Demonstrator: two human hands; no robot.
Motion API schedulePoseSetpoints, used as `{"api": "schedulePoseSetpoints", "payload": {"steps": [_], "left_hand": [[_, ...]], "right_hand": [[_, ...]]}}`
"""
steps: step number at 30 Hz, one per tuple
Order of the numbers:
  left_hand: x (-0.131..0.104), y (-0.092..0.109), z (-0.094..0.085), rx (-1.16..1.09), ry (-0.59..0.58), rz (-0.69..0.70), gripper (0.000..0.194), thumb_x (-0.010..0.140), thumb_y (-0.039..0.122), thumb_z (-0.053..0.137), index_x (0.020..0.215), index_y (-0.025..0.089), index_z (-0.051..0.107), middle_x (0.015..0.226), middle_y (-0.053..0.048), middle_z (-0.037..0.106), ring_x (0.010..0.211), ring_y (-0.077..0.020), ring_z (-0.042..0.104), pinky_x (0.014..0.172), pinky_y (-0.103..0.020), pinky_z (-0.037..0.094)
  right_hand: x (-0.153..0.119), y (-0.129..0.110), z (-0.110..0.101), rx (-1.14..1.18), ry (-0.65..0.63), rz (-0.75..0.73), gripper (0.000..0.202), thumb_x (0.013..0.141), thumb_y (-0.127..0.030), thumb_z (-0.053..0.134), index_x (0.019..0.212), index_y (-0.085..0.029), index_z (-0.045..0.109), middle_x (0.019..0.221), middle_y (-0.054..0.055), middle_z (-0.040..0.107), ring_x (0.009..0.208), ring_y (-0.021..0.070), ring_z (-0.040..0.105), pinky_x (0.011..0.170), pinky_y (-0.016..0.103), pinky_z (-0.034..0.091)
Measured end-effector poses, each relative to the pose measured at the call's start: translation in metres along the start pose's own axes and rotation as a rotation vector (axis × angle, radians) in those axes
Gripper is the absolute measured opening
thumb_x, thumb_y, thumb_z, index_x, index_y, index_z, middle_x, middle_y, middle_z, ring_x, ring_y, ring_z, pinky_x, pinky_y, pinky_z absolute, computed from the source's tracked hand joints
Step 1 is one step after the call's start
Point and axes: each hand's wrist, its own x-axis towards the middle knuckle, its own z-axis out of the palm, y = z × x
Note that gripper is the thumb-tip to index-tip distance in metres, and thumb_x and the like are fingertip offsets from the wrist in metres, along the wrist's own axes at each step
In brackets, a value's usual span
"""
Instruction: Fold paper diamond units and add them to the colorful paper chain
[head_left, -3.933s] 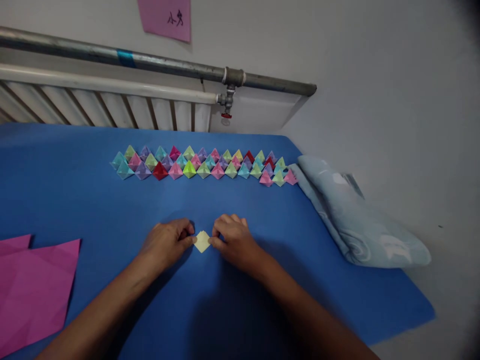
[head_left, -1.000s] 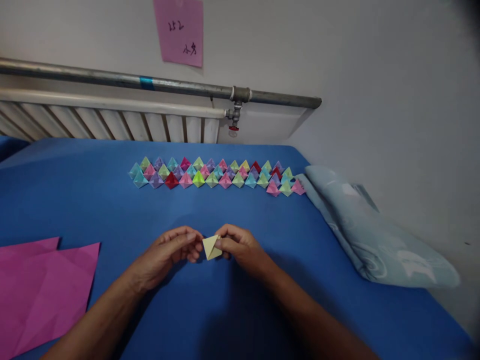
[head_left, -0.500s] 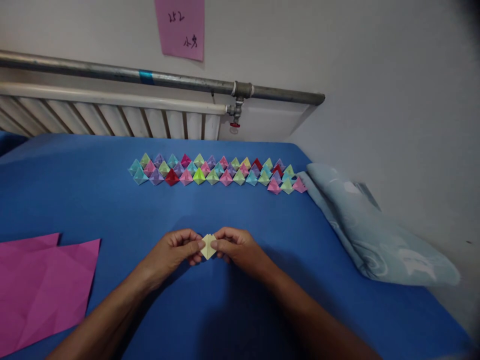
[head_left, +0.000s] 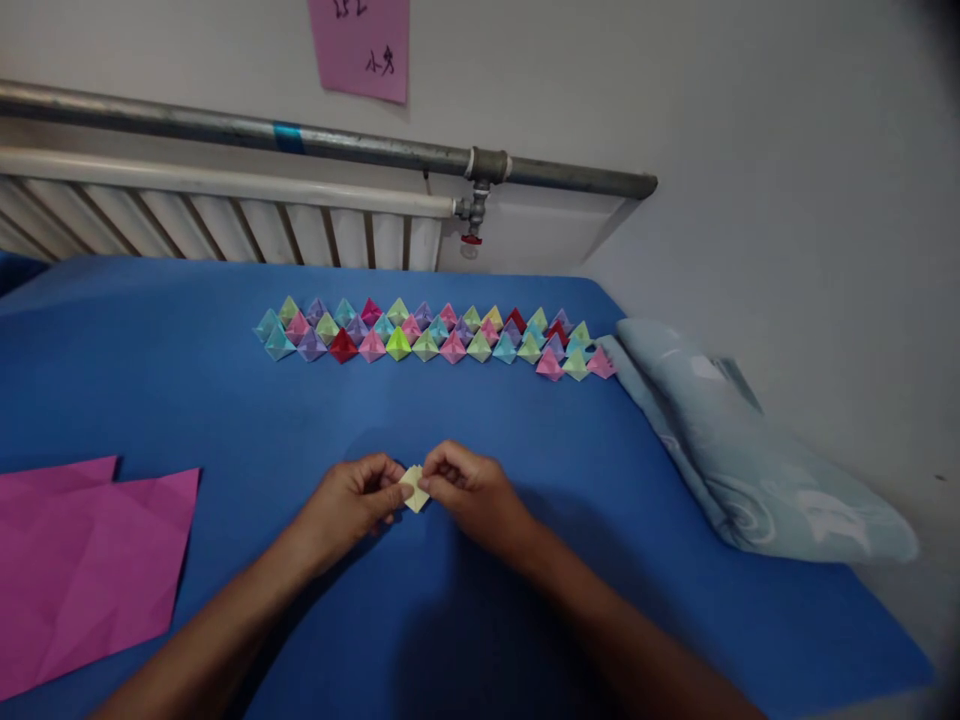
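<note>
A small pale yellow folded paper [head_left: 415,492], diamond-shaped with a crease down its middle, is held up between my two hands above the blue surface. My left hand [head_left: 360,497] pinches its left corner, thumb in front and fingers behind. On the opposite side, my right hand [head_left: 466,490] grips the upper right edge between thumb and forefinger. Beyond the hands, several folded paper pieces [head_left: 425,345] in green, purple, pink, red and blue stand in close rows.
Creased magenta paper sheets [head_left: 112,570] lie at the left on the blue surface [head_left: 225,430]. A folded light-blue blanket [head_left: 750,460] rests along the right edge by the wall. At the back are a white radiator [head_left: 247,225], a metal pipe [head_left: 375,148] and a red-handled valve [head_left: 472,238].
My right hand has shifted its fingers up to the paper's upper right edge. My left hand keeps its pinch. The whole view has tilted slightly downward.
</note>
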Motion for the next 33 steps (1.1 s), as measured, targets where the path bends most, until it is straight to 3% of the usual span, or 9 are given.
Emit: {"api": "schedulePoseSetpoints", "payload": {"steps": [4, 9, 14, 21, 28, 33], "left_hand": [[0.000, -0.002, 0.001, 0.065, 0.043, 0.034, 0.028, 0.067, 0.046, 0.066, 0.073, 0.019, 0.060, 0.057, 0.003, 0.053, 0.051, -0.0101, 0.045, 0.046, -0.021, 0.033], [0.001, -0.008, 0.001, 0.169, 0.107, 0.172, 0.022, 0.077, 0.040, 0.059, 0.081, 0.020, 0.065, 0.063, 0.000, 0.059, 0.056, -0.0132, 0.051, 0.052, -0.024, 0.039], [0.002, -0.013, 0.000, 0.409, 0.229, 0.363, 0.014, 0.079, 0.032, 0.059, 0.078, 0.021, 0.066, 0.074, -0.002, 0.062, 0.066, -0.0158, 0.057, 0.062, -0.028, 0.043], [0.004, -0.016, -0.002, 0.552, 0.162, 0.474, 0.016, 0.085, 0.026, 0.052, 0.085, 0.021, 0.067, 0.078, -0.001, 0.063, 0.071, -0.0158, 0.060, 0.067, -0.028, 0.045], [0.004, -0.022, 0.002, 0.677, 0.184, 0.505, 0.013, 0.088, 0.025, 0.051, 0.085, 0.020, 0.063, 0.083, -0.002, 0.061, 0.071, -0.0153, 0.058, 0.066, -0.028, 0.044], [0.003, -0.021, 0.004, 0.725, 0.180, 0.526, 0.012, 0.090, 0.024, 0.050, 0.090, 0.020, 0.061, 0.088, -0.004, 0.062, 0.075, -0.0163, 0.059, 0.067, -0.028, 0.045]], "right_hand": [[-0.002, 0.001, 0.000, -0.227, -0.041, -0.088, 0.012, 0.084, -0.015, 0.053, 0.077, -0.020, 0.062, 0.070, -0.003, 0.059, 0.067, 0.0094, 0.052, 0.065, 0.021, 0.039], [-0.002, -0.001, -0.002, -0.373, -0.071, -0.134, 0.020, 0.087, -0.009, 0.049, 0.084, -0.020, 0.065, 0.085, 0.001, 0.066, 0.079, 0.0126, 0.058, 0.076, 0.026, 0.042], [-0.002, -0.004, -0.004, -0.402, -0.087, -0.088, 0.018, 0.086, -0.008, 0.049, 0.088, -0.020, 0.062, 0.078, 0.000, 0.064, 0.074, 0.0126, 0.057, 0.072, 0.025, 0.042], [-0.001, -0.004, -0.006, -0.435, -0.130, -0.086, 0.017, 0.087, -0.008, 0.049, 0.089, -0.019, 0.062, 0.083, 0.001, 0.065, 0.077, 0.0128, 0.058, 0.072, 0.024, 0.041], [-0.001, -0.004, -0.004, -0.495, -0.116, -0.126, 0.018, 0.086, -0.008, 0.050, 0.091, -0.018, 0.063, 0.089, 0.003, 0.067, 0.082, 0.0142, 0.059, 0.075, 0.026, 0.042], [0.000, -0.003, -0.004, -0.515, -0.089, -0.094, 0.017, 0.084, -0.009, 0.053, 0.094, -0.019, 0.061, 0.083, 0.001, 0.064, 0.074, 0.0128, 0.057, 0.071, 0.025, 0.040]]}}
